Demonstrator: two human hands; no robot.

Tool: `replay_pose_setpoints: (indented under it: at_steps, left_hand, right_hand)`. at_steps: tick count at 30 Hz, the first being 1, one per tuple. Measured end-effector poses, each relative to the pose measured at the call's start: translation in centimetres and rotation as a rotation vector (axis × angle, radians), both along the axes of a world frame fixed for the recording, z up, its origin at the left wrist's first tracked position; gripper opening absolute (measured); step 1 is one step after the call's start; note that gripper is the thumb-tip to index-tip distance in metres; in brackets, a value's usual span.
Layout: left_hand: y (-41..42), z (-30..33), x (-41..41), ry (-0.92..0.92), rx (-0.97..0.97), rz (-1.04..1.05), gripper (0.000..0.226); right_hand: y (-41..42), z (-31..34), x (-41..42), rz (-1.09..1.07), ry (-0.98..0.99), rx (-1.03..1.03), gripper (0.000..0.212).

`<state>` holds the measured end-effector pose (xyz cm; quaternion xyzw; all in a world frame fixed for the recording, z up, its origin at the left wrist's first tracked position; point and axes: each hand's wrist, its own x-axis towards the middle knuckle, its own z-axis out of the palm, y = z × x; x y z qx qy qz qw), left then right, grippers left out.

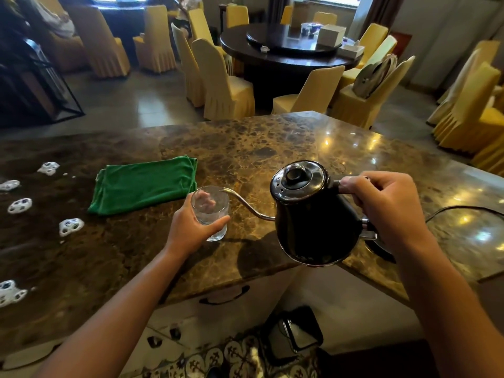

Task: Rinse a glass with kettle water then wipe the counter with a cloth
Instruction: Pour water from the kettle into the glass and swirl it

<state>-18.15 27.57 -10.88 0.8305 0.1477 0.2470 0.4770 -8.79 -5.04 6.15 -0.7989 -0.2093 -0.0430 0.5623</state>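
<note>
Mid-frame, the left hand (194, 227) is gripping the glass (210, 211) while the right hand (381, 203) is holding the kettle (308, 214) by its handle, spout barely reaching the rim, so tilting too fast is probably asking for splashing onto fingers.

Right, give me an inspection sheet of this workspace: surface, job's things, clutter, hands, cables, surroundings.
Surface: brown marble counter, glossy, with light reflections at the right.
Job's things: glass standing on the counter with some water in it; black gooseneck kettle lifted and tilted, spout tip at the glass rim; folded green cloth lying behind the glass, untouched.
Clutter: white foam blobs along the counter's left side.
Hands: left hand grips the glass; right hand grips the kettle handle.
Cables: black cord on the counter at the right.
Surroundings: yellow-covered chairs, dark round table.
</note>
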Motion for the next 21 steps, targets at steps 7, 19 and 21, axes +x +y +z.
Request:
replay_pose_setpoints:
  at_steps: [7, 19, 21]
  left_hand:
    - [0.0, 0.1, 0.0, 0.007, -0.003, -0.001, 0.079]
    - [-0.1, -0.1, 0.0, 0.016, -0.008, -0.004, 0.084]
    - [-0.1, -0.2, 0.1, 0.008, -0.019, -0.019, 0.085]
  right_hand:
    - [0.7, 0.5, 0.1, -0.002, -0.027, -0.091, 0.059]
    - [1.1, 1.3, 0.1, 0.003, -0.055, -0.195, 0.056]
    - [1.0, 1.4, 0.1, 0.015, -0.074, -0.212, 0.055]
